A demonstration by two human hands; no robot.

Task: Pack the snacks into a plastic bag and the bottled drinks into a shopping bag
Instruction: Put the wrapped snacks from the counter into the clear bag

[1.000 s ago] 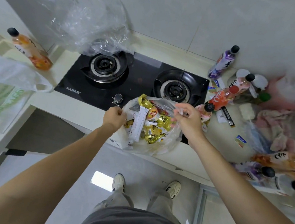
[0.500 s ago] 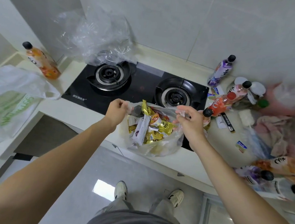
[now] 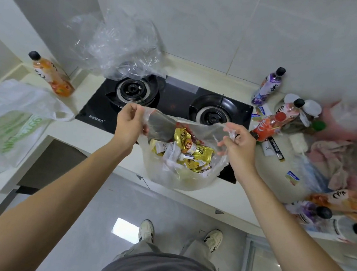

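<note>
Holding plastic bag (image 3: 178, 174) of snacks (image 3: 190, 151) by its rim, left hand (image 3: 128, 126) and right hand (image 3: 238, 145) each pinching; best gathering handles evenly, keeping mouth upward.

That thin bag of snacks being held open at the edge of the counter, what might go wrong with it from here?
1. The plastic bag bulges past the counter edge, held only by the left hand and right hand pinching its rim; if either grip slips, the snacks may spill to the floor.
2. The film looks thin, so it might stretch or tear under the load.
3. The red bottle leans close to the right hand and could get knocked.
</note>
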